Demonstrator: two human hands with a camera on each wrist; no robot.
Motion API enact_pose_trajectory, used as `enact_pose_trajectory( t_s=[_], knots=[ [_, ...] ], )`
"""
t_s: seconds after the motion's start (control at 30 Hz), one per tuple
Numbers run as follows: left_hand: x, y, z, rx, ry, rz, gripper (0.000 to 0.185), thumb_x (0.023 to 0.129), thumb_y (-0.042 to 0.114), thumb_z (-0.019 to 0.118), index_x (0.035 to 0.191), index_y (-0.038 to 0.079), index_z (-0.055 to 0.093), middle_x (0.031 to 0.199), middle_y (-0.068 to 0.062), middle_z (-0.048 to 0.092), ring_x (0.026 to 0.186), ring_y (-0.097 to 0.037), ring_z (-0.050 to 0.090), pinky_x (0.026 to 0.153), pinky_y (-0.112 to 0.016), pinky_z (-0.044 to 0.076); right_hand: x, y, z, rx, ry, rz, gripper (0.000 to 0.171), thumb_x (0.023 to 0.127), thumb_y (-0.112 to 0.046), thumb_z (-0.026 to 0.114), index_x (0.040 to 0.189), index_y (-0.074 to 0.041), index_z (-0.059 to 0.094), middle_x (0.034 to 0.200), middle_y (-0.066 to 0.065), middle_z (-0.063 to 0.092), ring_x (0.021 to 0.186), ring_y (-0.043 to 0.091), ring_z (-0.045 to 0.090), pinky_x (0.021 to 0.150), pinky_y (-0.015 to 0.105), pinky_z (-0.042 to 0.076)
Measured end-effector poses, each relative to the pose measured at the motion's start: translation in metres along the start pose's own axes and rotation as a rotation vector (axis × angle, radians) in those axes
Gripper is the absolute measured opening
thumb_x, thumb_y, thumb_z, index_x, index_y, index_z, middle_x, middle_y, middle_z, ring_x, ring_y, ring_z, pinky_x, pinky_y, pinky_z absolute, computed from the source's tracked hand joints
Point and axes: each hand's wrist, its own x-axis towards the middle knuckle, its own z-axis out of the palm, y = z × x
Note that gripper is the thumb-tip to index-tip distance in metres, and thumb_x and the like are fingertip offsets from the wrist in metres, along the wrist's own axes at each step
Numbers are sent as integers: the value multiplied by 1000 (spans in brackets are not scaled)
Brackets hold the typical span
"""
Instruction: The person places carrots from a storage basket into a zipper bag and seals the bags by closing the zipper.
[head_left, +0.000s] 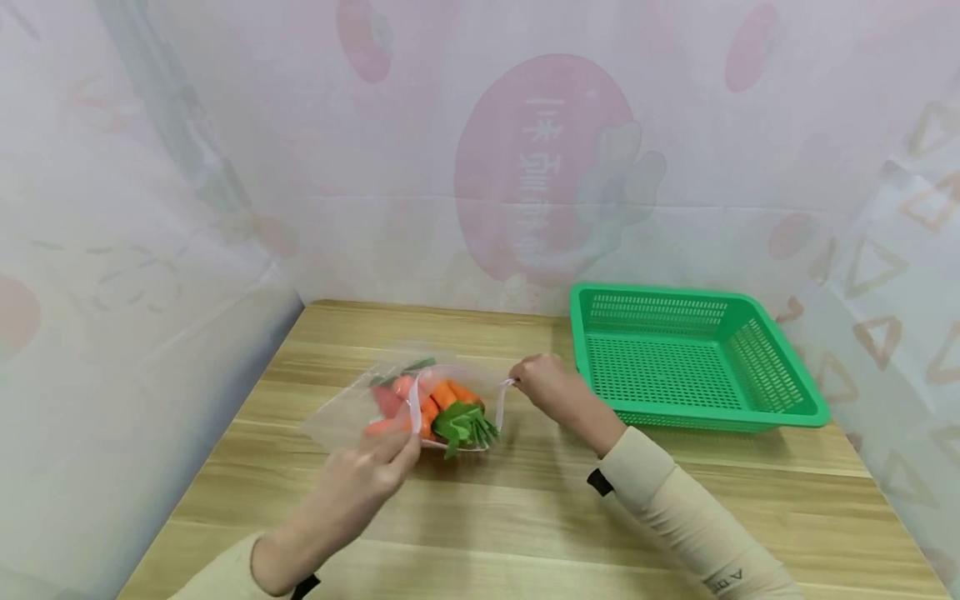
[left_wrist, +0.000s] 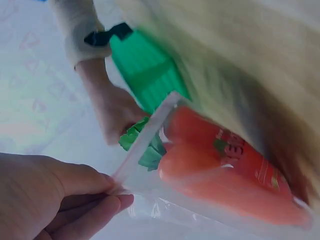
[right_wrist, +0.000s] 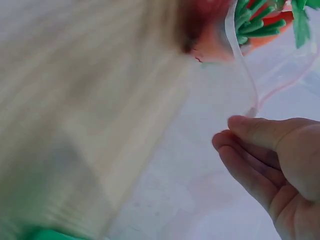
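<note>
A clear plastic zip bag (head_left: 341, 408) lies on its side over the table, its mouth spread toward the right. Inside it are orange carrots (head_left: 442, 393) with green leafy tops (head_left: 465, 423), and a red packet with printing (left_wrist: 250, 160) shows through the film. My left hand (head_left: 360, 483) pinches the near corner of the bag's rim between thumb and fingers. On the opposite side, my right hand (head_left: 551, 387) pinches the other end of the rim; the right wrist view shows thumb and forefinger on its edge. Part of the contents is blurred behind the film.
A green plastic basket (head_left: 697, 417) with slotted walls stands at the back right, just beyond my right hand. The wooden table (head_left: 525, 525) meets a pale printed cloth (head_left: 375, 250) at its back and sides.
</note>
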Motion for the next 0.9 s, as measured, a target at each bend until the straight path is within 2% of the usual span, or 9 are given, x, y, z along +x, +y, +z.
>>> enact_pose_trajectory(
  t_s=[0.1,0.17,0.2,0.3,0.37,0.53,0.67,0.8,0.9],
  knots=[
    [2,-14,-12,-44,9,-49,32,86,-2,60,114,0,73,102,-13,76,52,-20,61,40,-30,49,0,3,-19,66,-9,11,7,96,-9,76,98,-6,82,94,7,82,85,19,78,74,31,64],
    [5,-25,-17,-81,32,-84,33,97,2,54,126,0,72,110,-17,78,59,-24,68,46,-31,56,-1,6,-33,111,-6,14,8,96,-10,76,100,-6,82,96,7,82,86,19,79,75,31,64],
    [7,-31,-19,-99,49,-101,34,104,6,50,130,0,71,106,-17,79,60,-24,70,48,-31,57,-1,8,-41,133,0,14,9,96,-10,76,100,-6,83,96,7,82,86,19,79,75,32,65],
    [15,-52,-19,-140,130,-135,41,114,20,41,124,-1,74,96,-18,80,67,-27,76,54,-33,61,-1,13,-61,165,41,1,9,96,-12,77,100,-6,83,95,6,82,83,18,79,74,32,64],
    [21,-67,-17,-153,187,-161,45,115,26,42,114,-1,78,88,-15,81,63,-26,76,53,-35,60,-1,17,-74,171,71,-2,10,96,-12,77,100,-6,83,93,6,82,80,17,78,72,32,64],
    [35,-95,-10,-222,262,-215,11,98,8,74,101,0,82,91,-13,82,73,-27,79,60,-43,62,-3,25,-100,153,146,3,8,94,-13,79,97,-7,83,89,5,82,75,15,75,68,32,63],
    [46,-107,-10,-267,254,-256,23,80,-9,83,101,1,82,90,-12,82,75,-26,79,63,-39,61,-6,32,-115,166,226,-16,6,92,-9,80,95,-4,82,88,7,81,75,16,76,67,33,63],
    [57,-112,-19,-334,265,-288,24,81,-11,83,101,2,83,92,-11,83,78,-27,80,74,-17,59,-12,37,-128,209,309,-22,4,91,-7,81,94,-4,81,88,7,81,76,15,76,69,33,63],
    [61,-110,-31,-406,287,-302,25,80,-11,84,101,3,84,92,-11,83,81,-17,81,82,-5,54,-23,36,-139,252,359,-21,3,91,-5,81,92,-7,80,87,5,80,76,11,74,71,31,64]
  ],
)
